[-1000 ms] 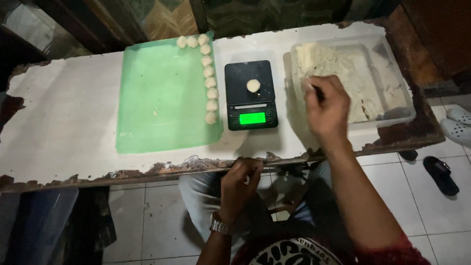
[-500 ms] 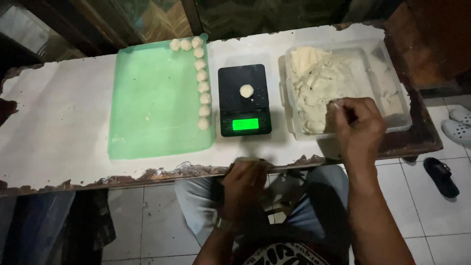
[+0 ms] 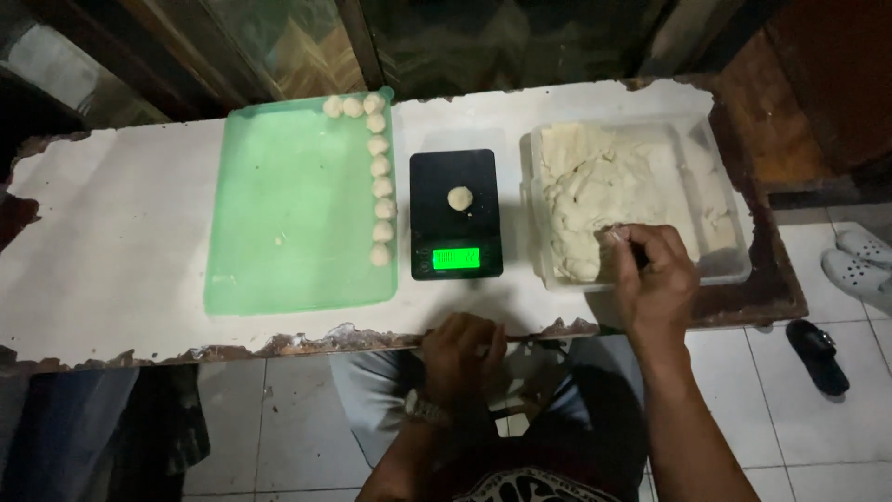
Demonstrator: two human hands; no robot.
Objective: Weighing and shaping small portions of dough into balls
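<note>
My right hand (image 3: 655,279) reaches into a clear plastic container (image 3: 723,158) and pinches the pale dough mass (image 3: 595,181) at its near edge. My left hand (image 3: 463,349), with a watch on its wrist, rests curled at the table's ragged front edge, and nothing shows in it. Between the container and a green tray (image 3: 288,232) stands a black kitchen scale (image 3: 455,218) with a lit green display. One small dough ball (image 3: 460,198) lies on the scale. Several dough balls (image 3: 380,186) line the tray's right edge and far right corner.
The white tabletop (image 3: 111,232) has a chipped front edge. On the tiled floor at the right lie a black sandal (image 3: 818,355) and a white shoe (image 3: 859,267). Dark cloth (image 3: 102,437) hangs below the table at the left.
My right hand has moved from the far left of the dough to the container's near edge. My left hand stays at the table edge. The view has shifted slightly.
</note>
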